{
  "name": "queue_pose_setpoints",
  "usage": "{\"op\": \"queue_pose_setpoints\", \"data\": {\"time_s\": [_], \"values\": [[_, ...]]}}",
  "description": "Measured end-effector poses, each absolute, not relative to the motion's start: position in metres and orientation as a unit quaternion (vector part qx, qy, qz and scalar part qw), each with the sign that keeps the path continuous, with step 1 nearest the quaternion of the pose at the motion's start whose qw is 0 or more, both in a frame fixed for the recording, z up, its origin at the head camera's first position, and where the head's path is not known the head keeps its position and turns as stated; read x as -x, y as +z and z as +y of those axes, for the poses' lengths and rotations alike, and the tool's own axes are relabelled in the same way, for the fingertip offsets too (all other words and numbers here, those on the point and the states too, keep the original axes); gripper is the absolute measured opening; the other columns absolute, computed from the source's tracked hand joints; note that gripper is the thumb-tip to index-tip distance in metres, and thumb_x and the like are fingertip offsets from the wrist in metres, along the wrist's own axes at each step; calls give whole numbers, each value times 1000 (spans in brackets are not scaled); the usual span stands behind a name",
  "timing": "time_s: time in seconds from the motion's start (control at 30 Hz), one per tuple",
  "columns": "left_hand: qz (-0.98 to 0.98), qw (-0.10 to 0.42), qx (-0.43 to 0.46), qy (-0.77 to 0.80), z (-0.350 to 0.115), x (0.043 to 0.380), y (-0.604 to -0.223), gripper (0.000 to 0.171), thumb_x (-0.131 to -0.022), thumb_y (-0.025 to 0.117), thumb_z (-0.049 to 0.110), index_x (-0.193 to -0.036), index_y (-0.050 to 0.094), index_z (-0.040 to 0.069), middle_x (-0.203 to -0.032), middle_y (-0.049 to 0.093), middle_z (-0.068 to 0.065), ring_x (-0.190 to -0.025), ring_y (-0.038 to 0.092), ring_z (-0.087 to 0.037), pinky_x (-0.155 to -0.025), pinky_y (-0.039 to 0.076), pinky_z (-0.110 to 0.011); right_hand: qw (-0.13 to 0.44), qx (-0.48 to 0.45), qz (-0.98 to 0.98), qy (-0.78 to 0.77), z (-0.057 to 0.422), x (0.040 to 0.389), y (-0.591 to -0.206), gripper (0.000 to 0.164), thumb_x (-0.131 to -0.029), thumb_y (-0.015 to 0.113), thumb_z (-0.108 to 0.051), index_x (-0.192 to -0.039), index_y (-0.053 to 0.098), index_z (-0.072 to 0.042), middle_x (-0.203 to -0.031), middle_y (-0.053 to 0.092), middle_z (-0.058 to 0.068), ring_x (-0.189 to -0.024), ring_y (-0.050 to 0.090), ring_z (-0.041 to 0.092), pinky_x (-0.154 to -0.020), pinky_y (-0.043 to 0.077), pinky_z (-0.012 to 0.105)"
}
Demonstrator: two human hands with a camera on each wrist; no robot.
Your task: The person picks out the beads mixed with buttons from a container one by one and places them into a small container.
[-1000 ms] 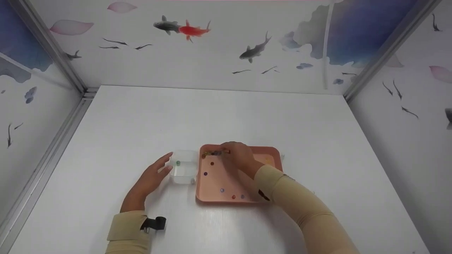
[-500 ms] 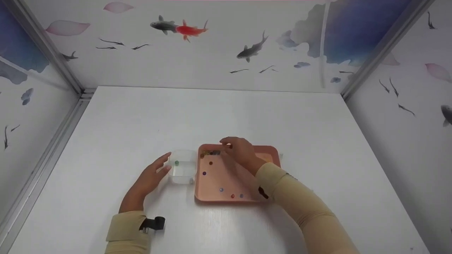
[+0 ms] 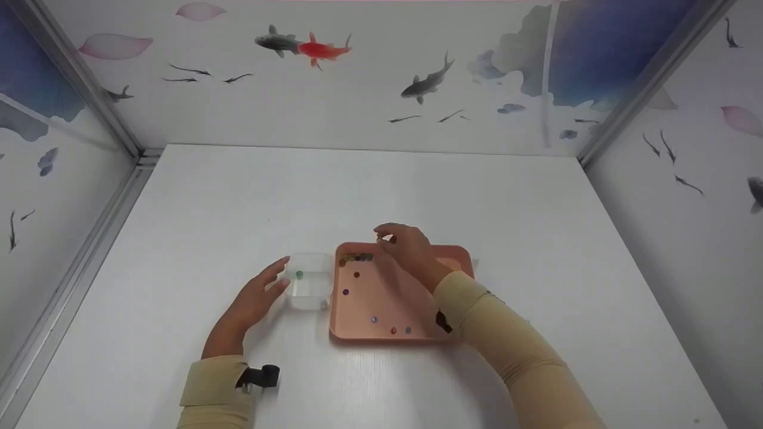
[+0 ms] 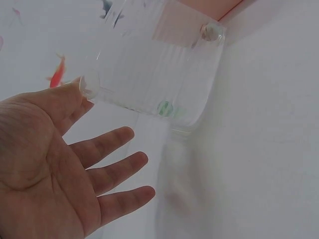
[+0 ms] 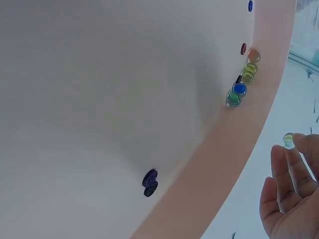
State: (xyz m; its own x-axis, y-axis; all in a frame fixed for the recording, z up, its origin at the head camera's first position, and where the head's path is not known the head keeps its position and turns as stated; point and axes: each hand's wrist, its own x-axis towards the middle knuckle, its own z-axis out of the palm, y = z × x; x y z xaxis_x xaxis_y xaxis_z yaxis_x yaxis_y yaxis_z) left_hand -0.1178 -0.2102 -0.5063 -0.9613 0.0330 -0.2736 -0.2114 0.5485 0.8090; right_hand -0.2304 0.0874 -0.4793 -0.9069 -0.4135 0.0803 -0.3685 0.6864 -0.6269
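My right hand (image 3: 411,249) is raised over the far rim of the pink tray (image 3: 405,298). Thumb and fingertips pinch a clear marble (image 5: 287,141) with a yellowish-green swirl. Along the tray's far left wall lies a row of marbles (image 5: 239,89) in orange, yellow, blue and green. Left of the tray stands a clear plastic box (image 3: 310,292) with a green marble (image 4: 165,108) in it; another glassy ball (image 4: 209,32) shows at its corner. My left hand (image 4: 55,169) touches the box's left side with its thumb, its other fingers extended and spread.
Small buttons lie about the tray: a red-brown one (image 3: 356,274), a purple one (image 3: 346,292), and several near the front wall, including a red one (image 3: 393,330). Two dark buttons (image 5: 150,182) lie close together. Printed panels (image 3: 357,107) wall in the white table (image 3: 208,208).
My right hand has risen from the marble row toward the tray's far rim, bringing a marble out in its fingertips. The left hand and the box have stayed in place.
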Motion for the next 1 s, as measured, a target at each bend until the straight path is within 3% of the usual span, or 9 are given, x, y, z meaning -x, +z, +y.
{"op": "queue_pose_setpoints", "data": {"time_s": [0.4,0.73,1.0], "values": [[873,119,39,472,-211,118,-505,55,-103,46,31,-153,29,15,-155,29,-18,-141,26,-45,-109,26,-64,52,186,899,-393,89,233,-472,32,-97,61,-17,-128,62,-11,-116,67,5,-97,64,19,-75,55,35],[866,121,43,482,-210,118,-506,54,-103,46,29,-153,29,16,-155,29,-19,-142,24,-45,-110,25,-63,8,192,877,-441,87,233,-466,31,-94,64,-14,-125,65,-9,-112,69,9,-94,65,23,-76,55,36],[867,127,58,479,-209,117,-505,55,-103,45,32,-153,28,18,-155,29,-17,-142,24,-43,-110,26,-63,9,185,863,-470,84,236,-464,31,-94,64,-14,-125,64,-9,-112,69,9,-95,65,23,-78,55,35]]}}
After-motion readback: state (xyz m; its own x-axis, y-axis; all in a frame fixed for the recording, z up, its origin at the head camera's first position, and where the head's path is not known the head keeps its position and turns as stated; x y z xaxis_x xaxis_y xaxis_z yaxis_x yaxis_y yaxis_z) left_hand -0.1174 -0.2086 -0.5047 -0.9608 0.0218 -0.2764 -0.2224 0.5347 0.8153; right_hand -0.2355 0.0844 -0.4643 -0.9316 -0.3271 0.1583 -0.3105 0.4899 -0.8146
